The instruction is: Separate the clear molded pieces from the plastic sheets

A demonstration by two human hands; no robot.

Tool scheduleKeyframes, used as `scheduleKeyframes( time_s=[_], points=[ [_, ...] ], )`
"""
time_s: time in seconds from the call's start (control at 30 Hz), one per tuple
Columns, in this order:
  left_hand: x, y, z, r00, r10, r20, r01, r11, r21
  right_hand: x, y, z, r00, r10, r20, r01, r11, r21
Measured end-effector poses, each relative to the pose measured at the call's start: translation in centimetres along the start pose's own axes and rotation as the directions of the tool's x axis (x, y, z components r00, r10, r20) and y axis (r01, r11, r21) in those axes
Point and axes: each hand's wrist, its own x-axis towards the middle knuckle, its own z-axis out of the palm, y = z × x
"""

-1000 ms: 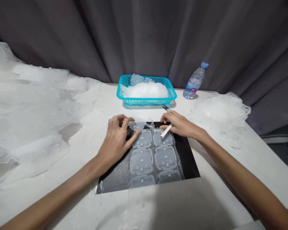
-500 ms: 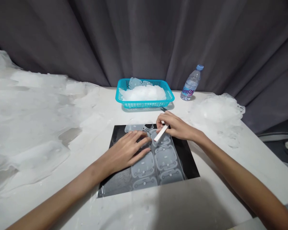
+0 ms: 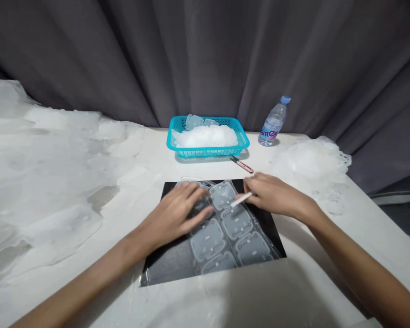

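On the black mat (image 3: 265, 221) lies a translucent moulded sheet (image 3: 208, 239), made up of rounded panels in two columns; it sits askew, its columns slanting across the mat, and a strip of bare black shows along the mat's right side. Over the mat's far left part, the left hand (image 3: 179, 205) is laid palm down, its fingers loosely bent and a little apart, the thumb standing away from them; the fingertips are blurred, but they appear to rest on the sheet. At the mat's far right edge, the right hand (image 3: 271, 193) pinches a slim white strip (image 3: 242, 199) between bent fingers, the strip's end pointing inward over the sheet; whether it touches the sheet, I cannot tell.

Beyond the mat stands a blue basket (image 3: 243, 140) holding a white heap (image 3: 207, 136) and, behind that, some clear panels (image 3: 194, 121). Between mat and basket lie pink-handled snips (image 3: 244, 165). Farther back and to the right of the mat, a capped water bottle (image 3: 272, 123) stands upright on the white desk (image 3: 171, 300). Well to the mat's left spreads a large translucent pile (image 3: 54, 159); a smaller tangled pile (image 3: 310, 159) sits to its right. Behind everything hangs a dark curtain (image 3: 198, 54).
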Motion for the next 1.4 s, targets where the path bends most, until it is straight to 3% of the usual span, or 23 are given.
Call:
scheduleKeyframes(
  time_s=[0.1, 0.2, 0.3, 0.4, 0.53, 0.67, 0.77, 0.83, 0.9, 1.03, 1.1, 1.2, 1.3, 1.33, 1.4],
  points=[
    [0.9, -2.3, -0.7, 0.994, -0.108, -0.031, 0.107, 0.994, -0.034, -2.5, -0.3, -0.3, 0.970, 0.038, 0.240, -0.055, 0.996, 0.068],
    [1.0, -3.7, -1.1, 0.982, -0.171, 0.084, 0.177, 0.981, -0.078, -3.6, -1.1, 0.3, 0.957, 0.008, 0.290, -0.051, 0.989, 0.141],
    [0.5, -3.6, -1.8, 0.955, -0.217, 0.204, 0.232, 0.971, -0.053, -3.8, -1.3, 0.8, 0.946, -0.093, 0.312, 0.018, 0.972, 0.235],
    [-0.2, -3.0, -2.9, 0.950, -0.173, 0.260, 0.185, 0.982, -0.024, -4.0, -0.9, 0.3, 0.962, -0.133, 0.238, 0.079, 0.971, 0.224],
    [-0.4, -2.8, -4.3, 0.961, -0.146, 0.236, 0.162, 0.986, -0.049, -4.6, -0.6, -2.0, 0.978, -0.151, 0.145, 0.105, 0.954, 0.282],
    [0.5, -2.4, -4.5, 0.968, -0.225, 0.111, 0.245, 0.941, -0.232, -4.4, -1.1, -5.3, 0.968, -0.250, 0.006, 0.237, 0.927, 0.289],
    [1.2, -1.2, -4.3, 0.996, -0.091, 0.025, 0.094, 0.938, -0.333, -3.8, -2.1, -7.9, 0.930, -0.368, -0.017, 0.362, 0.904, 0.227],
    [1.4, -0.4, -4.5, 0.996, -0.037, 0.082, 0.065, 0.925, -0.374, -3.5, -2.6, -9.5, 0.902, -0.432, -0.023, 0.427, 0.881, 0.204],
    [1.4, 0.1, -5.2, 0.980, -0.060, 0.188, 0.140, 0.881, -0.451, -3.4, -3.0, -10.9, 0.896, -0.438, -0.072, 0.444, 0.874, 0.197],
    [0.8, 1.0, -8.0, 0.887, -0.046, 0.459, 0.360, 0.692, -0.625, -4.5, -3.2, -13.4, 0.926, -0.298, -0.232, 0.348, 0.912, 0.218],
    [0.5, 2.1, -9.2, 0.800, 0.007, 0.601, 0.491, 0.570, -0.660, -5.1, -3.2, -14.7, 0.925, -0.238, -0.298, 0.306, 0.929, 0.208],
    [0.0, 4.5, -9.1, 0.637, 0.232, 0.735, 0.664, 0.318, -0.676, -4.4, -2.8, -15.7, 0.899, -0.228, -0.375, 0.316, 0.930, 0.190],
    [-0.3, 6.6, -6.9, 0.599, 0.383, 0.703, 0.715, 0.141, -0.685, -0.8, -2.5, -13.9, 0.875, -0.341, -0.344, 0.414, 0.895, 0.164],
    [-0.4, 6.9, -6.0, 0.576, 0.402, 0.712, 0.739, 0.116, -0.664, 0.9, -2.5, -12.5, 0.873, -0.386, -0.297, 0.445, 0.881, 0.162],
    [-0.7, 6.6, -4.5, 0.547, 0.344, 0.763, 0.771, 0.150, -0.620, 4.3, -2.7, -8.8, 0.864, -0.451, -0.222, 0.491, 0.853, 0.178]
  ],
)
